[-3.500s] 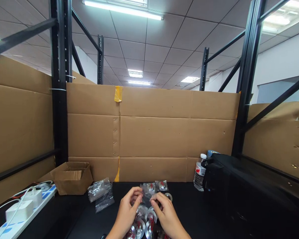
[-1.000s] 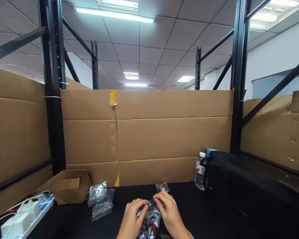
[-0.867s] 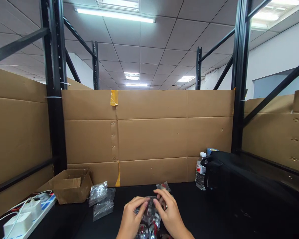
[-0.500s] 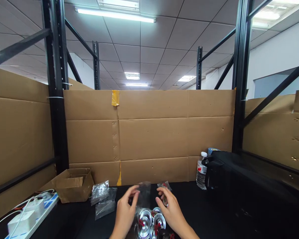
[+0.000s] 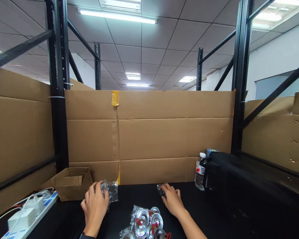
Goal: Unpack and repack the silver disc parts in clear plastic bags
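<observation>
At lower centre, the left hand [image 5: 94, 207] fingers clamp clear bags [image 5: 109, 192]; the right hand [image 5: 173, 201] covers a small packet [image 5: 160, 190], grip indeterminate; metal discs [image 5: 147, 224] remain unbagged.

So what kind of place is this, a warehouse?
Probably a packing station in a warehouse or workshop: black metal racking, cardboard partitions walling a dark bench, and small metal parts with clear plastic bags under the person's left hand.

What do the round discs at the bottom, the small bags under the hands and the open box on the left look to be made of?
Round discs: apparently polished metal, bright mirror glints, red bits attached. Small bags: thin clear plastic film, crinkled and see-through; the left hand rests on them. Open box: plain brown cardboard, matte, with folded flaps.
</observation>
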`<state>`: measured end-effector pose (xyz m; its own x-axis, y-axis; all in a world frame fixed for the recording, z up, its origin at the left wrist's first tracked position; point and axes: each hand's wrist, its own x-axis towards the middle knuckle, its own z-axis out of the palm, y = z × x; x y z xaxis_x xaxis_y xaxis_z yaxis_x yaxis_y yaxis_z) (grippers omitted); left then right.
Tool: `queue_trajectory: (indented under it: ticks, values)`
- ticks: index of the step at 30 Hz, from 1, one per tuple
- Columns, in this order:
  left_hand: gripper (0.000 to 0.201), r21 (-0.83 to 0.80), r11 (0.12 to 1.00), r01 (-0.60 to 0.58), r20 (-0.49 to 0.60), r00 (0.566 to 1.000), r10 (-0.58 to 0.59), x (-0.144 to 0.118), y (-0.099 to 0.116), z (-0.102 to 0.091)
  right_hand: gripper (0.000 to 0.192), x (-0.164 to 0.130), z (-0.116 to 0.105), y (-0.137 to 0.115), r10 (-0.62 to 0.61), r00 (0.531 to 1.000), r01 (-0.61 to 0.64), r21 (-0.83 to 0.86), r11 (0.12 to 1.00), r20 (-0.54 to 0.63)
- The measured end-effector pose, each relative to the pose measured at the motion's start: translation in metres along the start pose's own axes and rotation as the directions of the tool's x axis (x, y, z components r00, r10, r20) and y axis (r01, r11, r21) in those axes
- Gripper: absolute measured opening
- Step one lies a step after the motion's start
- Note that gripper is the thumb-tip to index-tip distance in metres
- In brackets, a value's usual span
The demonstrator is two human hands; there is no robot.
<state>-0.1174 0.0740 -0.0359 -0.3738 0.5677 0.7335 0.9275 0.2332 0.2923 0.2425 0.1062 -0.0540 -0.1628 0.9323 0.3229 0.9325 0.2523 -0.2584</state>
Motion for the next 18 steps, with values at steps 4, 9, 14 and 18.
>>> queue_trajectory:
  ticks: [4,9,14,18]
  values:
    - [0.031,-0.130,0.984,-0.119,0.005,0.993,0.121,-0.007,0.029,-0.012,0.043,-0.001,-0.006,0.002,0.058,0.997,-0.059,-0.029,0.998,-0.052]
    - [0.032,-0.392,0.884,-0.257,0.215,0.908,0.359,-0.028,0.054,-0.014,0.038,0.000,-0.011,0.005,0.139,0.989,-0.141,-0.041,0.989,-0.043]
    - [0.045,-0.681,0.682,-0.267,0.472,0.552,0.688,-0.059,0.067,-0.007,0.052,0.000,-0.014,0.007,0.213,0.977,-0.213,-0.078,0.974,-0.015]
    - [0.050,-0.728,0.661,-0.181,0.547,0.429,0.719,-0.072,0.073,0.000,0.040,-0.003,-0.011,0.009,0.138,0.988,-0.141,-0.051,0.989,-0.066]
